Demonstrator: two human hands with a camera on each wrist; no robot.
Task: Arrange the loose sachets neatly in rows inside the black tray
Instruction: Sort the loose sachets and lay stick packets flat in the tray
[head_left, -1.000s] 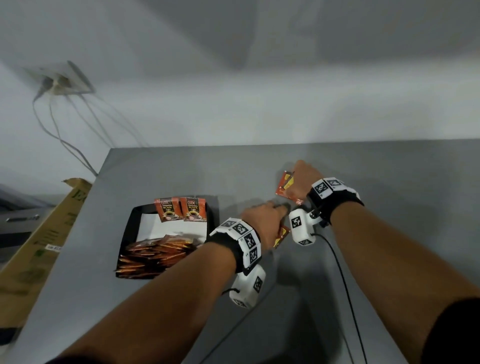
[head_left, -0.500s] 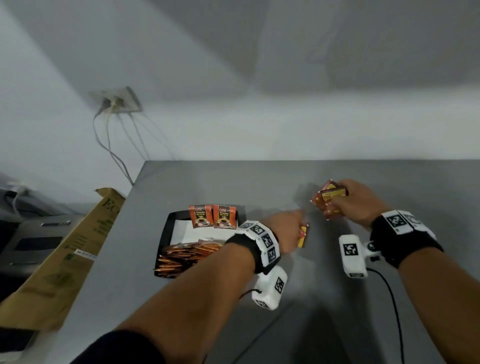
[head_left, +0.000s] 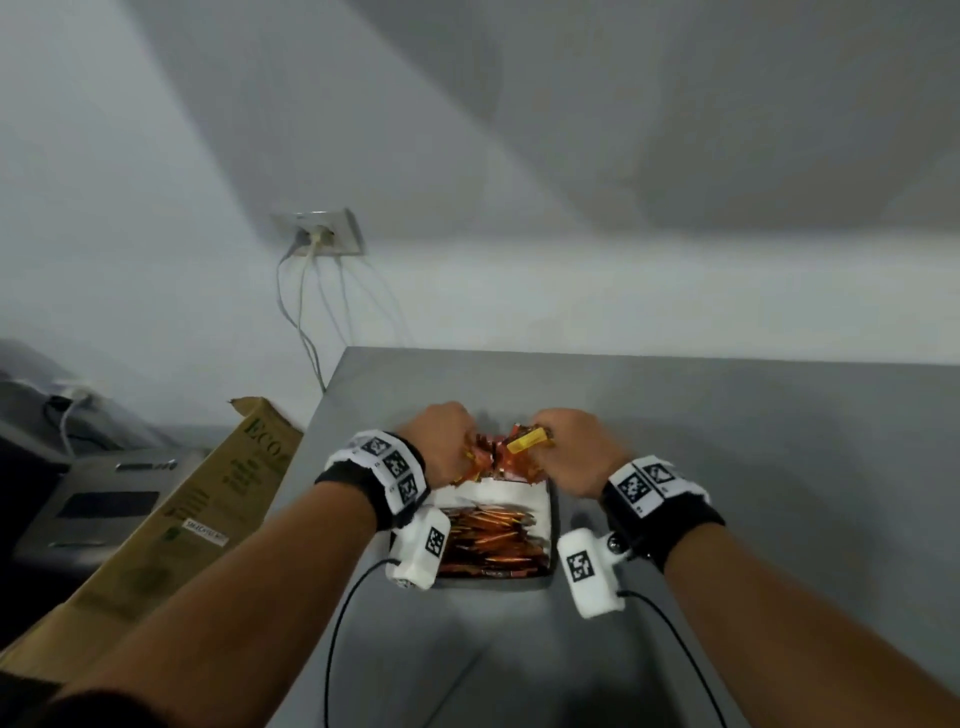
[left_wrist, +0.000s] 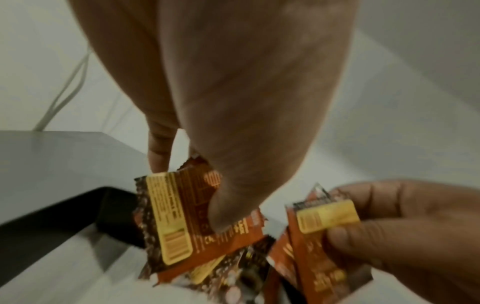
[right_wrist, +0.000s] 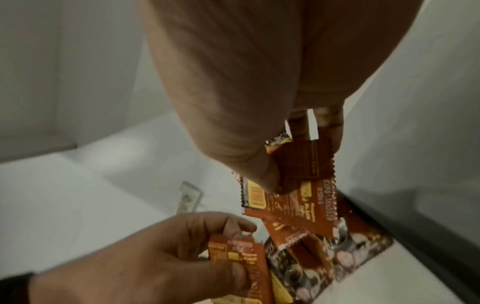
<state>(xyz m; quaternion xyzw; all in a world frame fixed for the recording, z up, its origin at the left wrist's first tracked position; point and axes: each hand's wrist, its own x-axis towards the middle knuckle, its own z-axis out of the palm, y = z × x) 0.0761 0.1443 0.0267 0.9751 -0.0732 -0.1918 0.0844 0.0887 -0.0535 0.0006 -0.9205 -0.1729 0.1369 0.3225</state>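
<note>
Both hands hover over the far end of the black tray (head_left: 554, 525), which sits on the grey counter (head_left: 727, 415) between the two forearms. The left hand (head_left: 441, 441), at about 11 o'clock from the tray's middle, has thumb and fingers curled in a pinch on a brown-orange sachet (left_wrist: 179, 218) with a yellow label – the thumb presses its printed face, and more than one packet may be in the grip, though blur hides the count. The right hand (head_left: 576, 447), at about 1 o'clock, is likewise closed in a pinch on a small bunch of sachets (right_wrist: 298, 193), their yellow panel showing between the fingers. The two held bunches nearly meet above the tray's far edge. Below them, sachets with a coffee-cup picture (right_wrist: 350, 251) stand against the far wall, and the near half – toward 6 o'clock – holds a row of sachets on edge (head_left: 488, 540) over a white liner (head_left: 498, 491). A cardboard box (head_left: 197, 519) leans beside the counter at 9 o'clock.
</note>
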